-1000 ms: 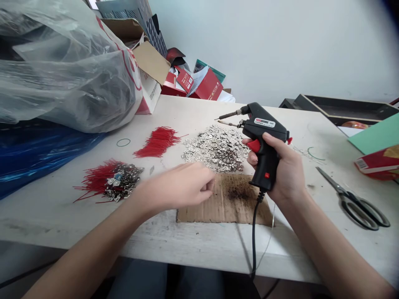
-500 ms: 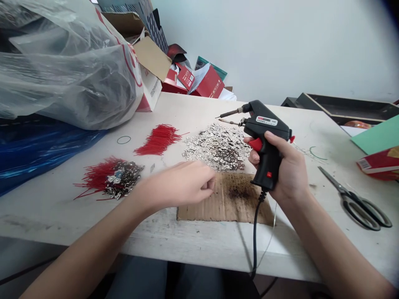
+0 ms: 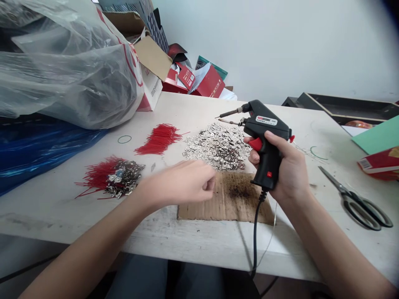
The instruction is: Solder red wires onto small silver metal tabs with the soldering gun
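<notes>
My right hand (image 3: 288, 170) grips a black soldering gun (image 3: 263, 139) with a red trigger, tip pointing left above a heap of small metal tabs (image 3: 216, 146). Its black cord (image 3: 254, 236) drops over the table edge. My left hand (image 3: 181, 182) hovers over the left end of a scorched cardboard pad (image 3: 232, 203), fingers curled and pinched together; what they hold is hidden. A loose bunch of short red wires (image 3: 158, 139) lies behind it. Further left is a pile of red wires with tabs attached (image 3: 112, 177).
Scissors (image 3: 358, 201) lie at the right on the white table (image 3: 46, 207). A large plastic bag (image 3: 65, 62) and blue sheeting (image 3: 34, 145) fill the left. Red boxes (image 3: 202, 83) and a carton sit at the back; a green sheet (image 3: 378, 135) at far right.
Almost nothing has moved. The view has shifted slightly; both hands keep their places, the soldering gun held a touch higher than a second ago.
</notes>
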Demonstrator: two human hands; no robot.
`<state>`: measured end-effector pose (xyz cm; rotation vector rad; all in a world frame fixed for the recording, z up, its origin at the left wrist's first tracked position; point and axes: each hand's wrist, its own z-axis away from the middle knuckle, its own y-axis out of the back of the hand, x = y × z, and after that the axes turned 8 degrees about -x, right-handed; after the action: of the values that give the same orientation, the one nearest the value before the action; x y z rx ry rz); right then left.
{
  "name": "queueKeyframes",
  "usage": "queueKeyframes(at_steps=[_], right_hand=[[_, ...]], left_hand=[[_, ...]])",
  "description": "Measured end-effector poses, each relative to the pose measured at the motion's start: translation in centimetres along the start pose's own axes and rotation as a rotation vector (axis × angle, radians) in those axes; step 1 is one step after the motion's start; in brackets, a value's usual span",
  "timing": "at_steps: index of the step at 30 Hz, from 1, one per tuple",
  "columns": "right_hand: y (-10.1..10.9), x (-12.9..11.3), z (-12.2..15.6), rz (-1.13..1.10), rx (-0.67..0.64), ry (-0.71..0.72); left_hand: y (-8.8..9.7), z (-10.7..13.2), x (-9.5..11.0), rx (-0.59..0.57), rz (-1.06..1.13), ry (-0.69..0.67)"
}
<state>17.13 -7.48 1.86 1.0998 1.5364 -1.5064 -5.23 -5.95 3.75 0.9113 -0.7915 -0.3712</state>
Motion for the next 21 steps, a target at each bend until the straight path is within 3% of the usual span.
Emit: queueKeyframes(at_steps=[21], right_hand=[[0.10,0.09,-0.11,-0.007,-0.005,-0.002]], left_hand=[[0.25,0.08,-0.51,0.001,0.034,-0.013]])
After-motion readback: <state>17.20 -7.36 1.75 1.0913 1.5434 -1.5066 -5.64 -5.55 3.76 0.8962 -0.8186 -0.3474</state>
